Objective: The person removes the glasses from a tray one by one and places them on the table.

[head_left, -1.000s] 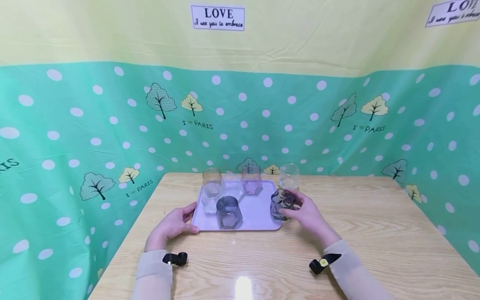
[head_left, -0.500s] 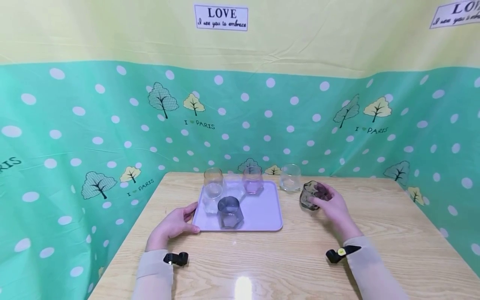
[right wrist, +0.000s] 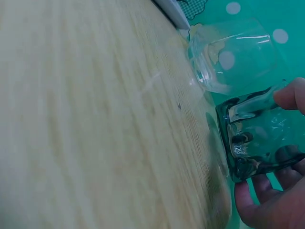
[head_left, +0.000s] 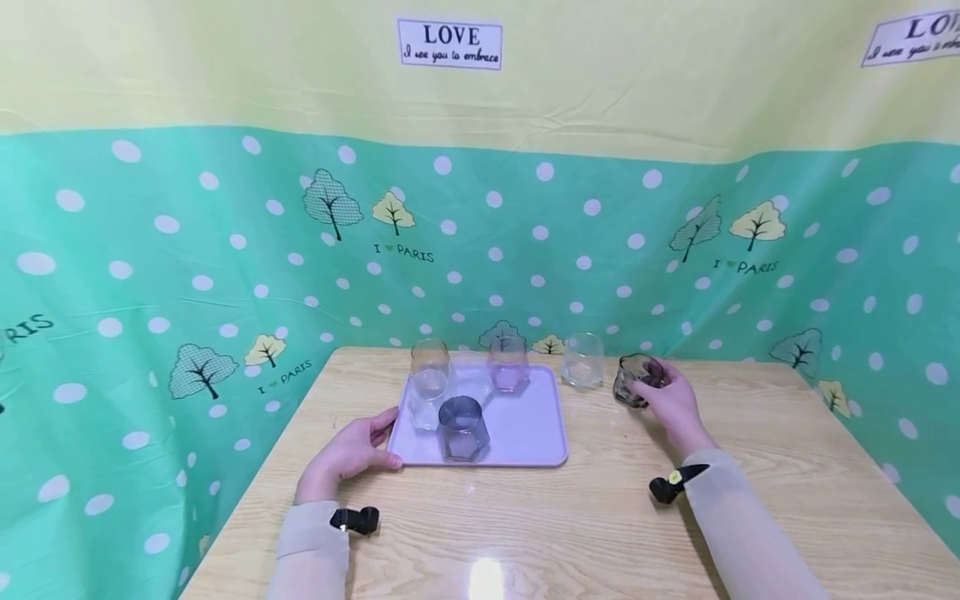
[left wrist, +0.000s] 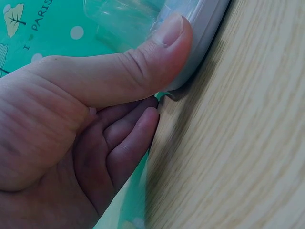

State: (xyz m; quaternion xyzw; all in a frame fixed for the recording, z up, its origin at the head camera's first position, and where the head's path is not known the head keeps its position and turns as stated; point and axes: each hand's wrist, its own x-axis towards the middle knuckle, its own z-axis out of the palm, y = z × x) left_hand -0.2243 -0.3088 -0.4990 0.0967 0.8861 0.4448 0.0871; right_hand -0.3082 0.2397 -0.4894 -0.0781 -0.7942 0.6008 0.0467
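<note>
My right hand [head_left: 675, 407] holds a dark smoky glass tumbler [head_left: 632, 382], its thumb on one side and its fingers round the other. In the right wrist view this tumbler [right wrist: 252, 136] sits close over the table, beside a clear glass [right wrist: 233, 57]. At the left, my left hand [head_left: 356, 450] grips the corner of a lilac tray [head_left: 528, 425]. The left wrist view has its thumb [left wrist: 157, 62] on the tray's rim and the other fingers curled beneath. Standing on the tray are a grey glass [head_left: 462, 433], a pink glass [head_left: 508, 367], an amber-tinted glass [head_left: 430, 358] and clear ones.
Just right of the tray, a clear glass [head_left: 582, 362] stands on the wooden table [head_left: 570, 533]. A green and yellow printed cloth [head_left: 525, 217] hangs behind the table's back edge and down both sides.
My right hand has carried the dark tumbler from the tray's right edge to the right and slightly back, past the clear glass. The left hand has stayed on the tray.
</note>
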